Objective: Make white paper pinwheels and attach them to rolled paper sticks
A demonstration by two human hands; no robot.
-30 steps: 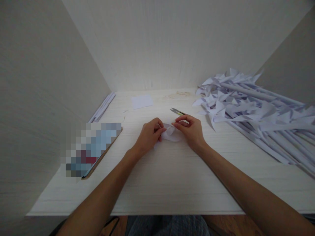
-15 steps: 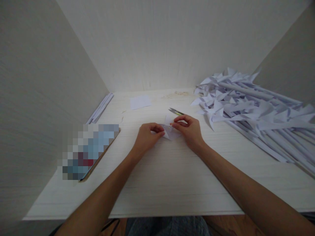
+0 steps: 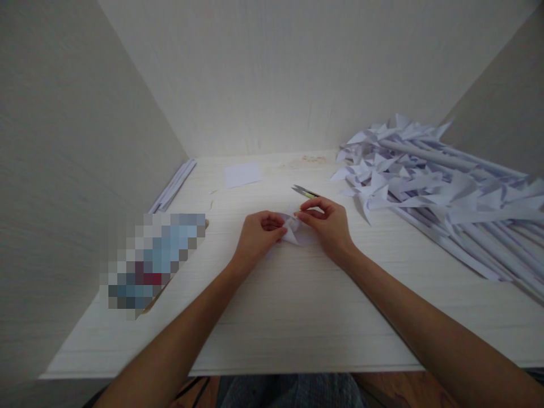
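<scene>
Between my hands, over the middle of the table, is a white paper pinwheel [image 3: 296, 234] with curved, folded blades. My left hand [image 3: 261, 233] pinches one blade at its left side, thumb and fingers closed. On the right, my right hand [image 3: 325, 222] holds the paper near its centre between thumb and fingertips; the fingers hide part of it. Just beyond my right hand lies a pair of scissors [image 3: 304, 191], blades pointing left, the handles partly covered by the hand.
A flat white paper piece [image 3: 243, 175] lies farther back. Paper pinwheels on rolled sticks [image 3: 425, 181] are heaped at the right. Rolled paper sticks [image 3: 175, 184] lie along the left wall, with a blurred-out flat object [image 3: 165, 258] nearer me. Walls enclose the table's back and sides.
The pinwheel's left blade is curled further in toward the centre, and my left hand has shifted slightly right with it. My right hand has stayed almost still.
</scene>
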